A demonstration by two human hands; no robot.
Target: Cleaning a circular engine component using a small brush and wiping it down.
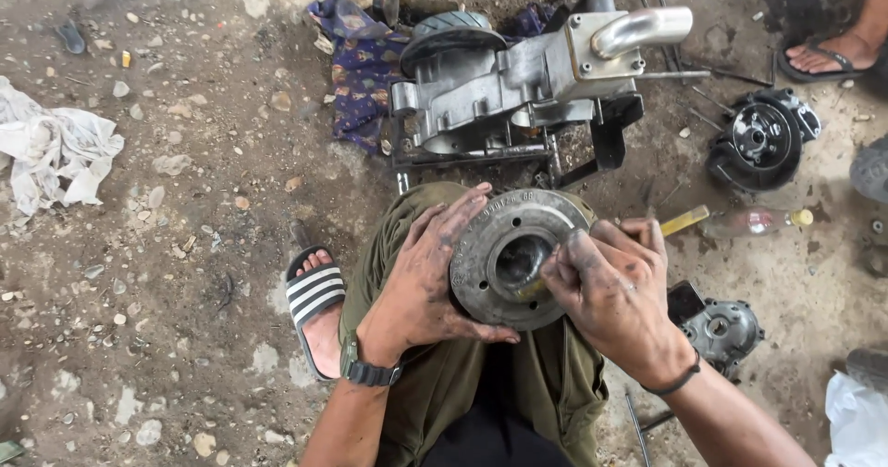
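A round grey metal disc point(490, 236) with a wide centre hole and bolt holes rests against my knee in olive trousers. My left hand point(421, 277), greasy and wearing a dark wristwatch, grips the disc's left rim with spread fingers. My right hand point(610, 287) is closed around a tool with a yellow handle point(684, 219). Its tip reaches into the disc's centre hole, where my fingers hide it.
A silver engine casing point(518, 83) with a curved pipe lies on a frame ahead, on a patterned cloth point(356, 69). A black round cover point(760, 139) and a small grey casing point(721, 328) lie right. A white rag point(51, 153) lies left. Another person's sandalled foot point(828, 55) is top right.
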